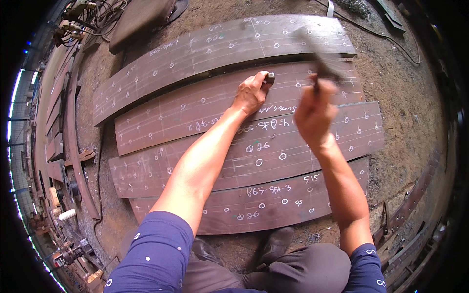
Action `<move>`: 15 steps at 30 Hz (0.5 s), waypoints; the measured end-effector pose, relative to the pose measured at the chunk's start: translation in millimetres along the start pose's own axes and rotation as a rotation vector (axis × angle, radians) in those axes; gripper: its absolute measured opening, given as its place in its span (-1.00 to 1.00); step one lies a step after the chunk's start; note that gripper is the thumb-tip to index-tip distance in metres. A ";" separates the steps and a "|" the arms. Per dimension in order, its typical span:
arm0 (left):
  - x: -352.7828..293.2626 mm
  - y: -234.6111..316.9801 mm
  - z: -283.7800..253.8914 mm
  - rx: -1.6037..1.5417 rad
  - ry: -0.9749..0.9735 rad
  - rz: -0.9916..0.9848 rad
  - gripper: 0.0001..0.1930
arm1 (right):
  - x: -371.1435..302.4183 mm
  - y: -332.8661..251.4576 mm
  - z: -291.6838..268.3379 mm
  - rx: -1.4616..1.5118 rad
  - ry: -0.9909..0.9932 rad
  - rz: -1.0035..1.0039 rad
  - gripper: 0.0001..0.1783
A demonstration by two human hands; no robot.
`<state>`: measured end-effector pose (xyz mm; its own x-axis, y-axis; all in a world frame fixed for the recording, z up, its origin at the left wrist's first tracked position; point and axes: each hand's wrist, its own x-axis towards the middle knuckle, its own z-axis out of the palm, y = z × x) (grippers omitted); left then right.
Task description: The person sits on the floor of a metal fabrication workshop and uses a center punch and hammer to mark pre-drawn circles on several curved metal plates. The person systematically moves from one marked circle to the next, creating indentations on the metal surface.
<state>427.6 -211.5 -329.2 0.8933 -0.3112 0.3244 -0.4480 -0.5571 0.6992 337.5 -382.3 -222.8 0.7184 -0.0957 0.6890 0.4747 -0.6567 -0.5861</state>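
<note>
My left hand (250, 93) is closed around a short metal punch (270, 76), whose pale top end shows above the fingers. It rests on the second brown steel plate (193, 115) from the far side, among chalk circles and scribed lines. The punch's lower tip is hidden from this view. To the right, my right hand (315, 115) grips a hammer (325, 66) raised over the plates. Motion blurs the hammer's head, and it appears apart from the punch.
Other marked steel plates lie beside it: one farther off (215, 44) and two nearer (312, 144). My shoes (276, 246) stand by the nearest plate's edge. Steel strips (413, 200) lie on the dirt floor at right, cables (93, 19) at far left.
</note>
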 end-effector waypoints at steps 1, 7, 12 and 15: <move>0.2 -1.1 0.2 -0.004 0.005 -0.004 -0.63 | -17.5 10.4 6.5 -0.180 -0.224 0.089 -0.70; 0.2 1.2 7.8 0.002 0.023 -0.035 -0.66 | -127.1 1.8 -48.5 -0.121 -0.486 0.647 -0.79; -5.4 -3.2 2.0 0.003 0.050 -0.097 -0.66 | -182.5 -43.5 -113.2 -0.023 -0.480 0.978 -0.71; -5.8 1.5 -0.7 -0.020 0.036 -0.163 -0.66 | -189.4 -54.3 -135.0 -0.007 -0.452 1.107 -0.67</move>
<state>421.8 -210.0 -329.5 0.9549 -0.1898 0.2283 -0.2968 -0.5823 0.7569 107.0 -429.4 -264.0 0.8500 -0.3412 -0.4014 -0.5163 -0.3875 -0.7637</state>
